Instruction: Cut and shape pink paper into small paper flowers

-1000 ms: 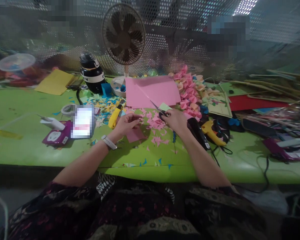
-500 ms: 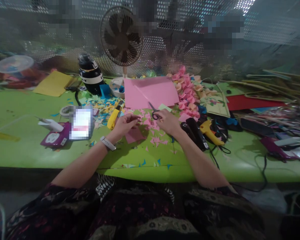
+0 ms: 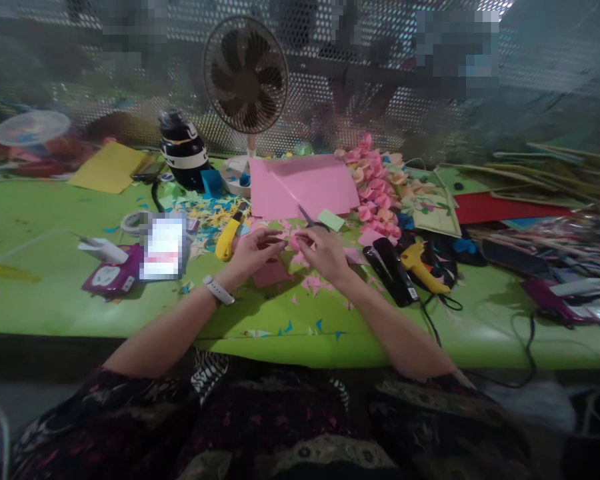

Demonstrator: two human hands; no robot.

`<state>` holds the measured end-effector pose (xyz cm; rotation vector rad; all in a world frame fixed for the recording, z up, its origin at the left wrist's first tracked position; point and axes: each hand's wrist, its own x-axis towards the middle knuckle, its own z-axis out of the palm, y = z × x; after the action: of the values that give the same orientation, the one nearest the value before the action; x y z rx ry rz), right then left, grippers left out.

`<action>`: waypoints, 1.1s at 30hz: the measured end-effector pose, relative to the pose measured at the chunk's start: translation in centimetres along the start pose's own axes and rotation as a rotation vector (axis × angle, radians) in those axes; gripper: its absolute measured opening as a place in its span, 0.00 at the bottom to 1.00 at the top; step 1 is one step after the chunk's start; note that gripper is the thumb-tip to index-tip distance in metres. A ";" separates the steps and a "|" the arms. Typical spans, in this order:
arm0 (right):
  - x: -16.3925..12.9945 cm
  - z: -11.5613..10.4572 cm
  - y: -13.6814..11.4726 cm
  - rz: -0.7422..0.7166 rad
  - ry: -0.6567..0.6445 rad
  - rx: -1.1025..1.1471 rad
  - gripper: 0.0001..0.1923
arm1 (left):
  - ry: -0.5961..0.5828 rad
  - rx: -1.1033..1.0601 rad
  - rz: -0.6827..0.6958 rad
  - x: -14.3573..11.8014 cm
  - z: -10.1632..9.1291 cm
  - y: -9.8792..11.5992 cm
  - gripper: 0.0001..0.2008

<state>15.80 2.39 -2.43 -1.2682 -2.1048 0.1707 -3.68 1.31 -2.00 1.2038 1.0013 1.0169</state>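
Green desk (image 3: 55, 293) strewn with paper offcuts; yellow utility knife (image 3: 229, 235) lies just left of the hands. Left hand (image 3: 253, 250) and right hand (image 3: 325, 253) meet fingertip to fingertip, both pinching a small pink paper piece (image 3: 293, 240) above the desk. Scissors (image 3: 307, 217) lie just beyond, on the pink sheet (image 3: 305, 183); black-and-yellow glue gun (image 3: 420, 265) sits to the right.

Bare green desk (image 3: 45, 293) open at near left, phone (image 3: 163, 247) and yellow knife (image 3: 229, 237) crowding left, glue guns (image 3: 410, 263) and cords blocking right, fan (image 3: 245, 73) and pink paper (image 3: 305, 183) behind.
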 end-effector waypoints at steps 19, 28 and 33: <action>-1.1 -1.1 -2.5 0.196 0.022 0.624 0.14 | -0.063 -0.194 -0.043 0.0 -0.6 0.5 0.23; -0.2 -5.9 -1.4 0.293 -0.184 0.146 0.12 | -0.039 -0.140 -0.148 -0.1 -0.4 0.9 0.18; 0.4 -8.5 0.9 0.520 -0.448 -0.613 0.16 | 0.003 -0.122 -0.130 0.0 -0.4 0.9 0.13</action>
<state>21.40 1.34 3.92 -2.3209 -2.2231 0.0275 -4.15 1.44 -1.17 1.0244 0.9918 0.9634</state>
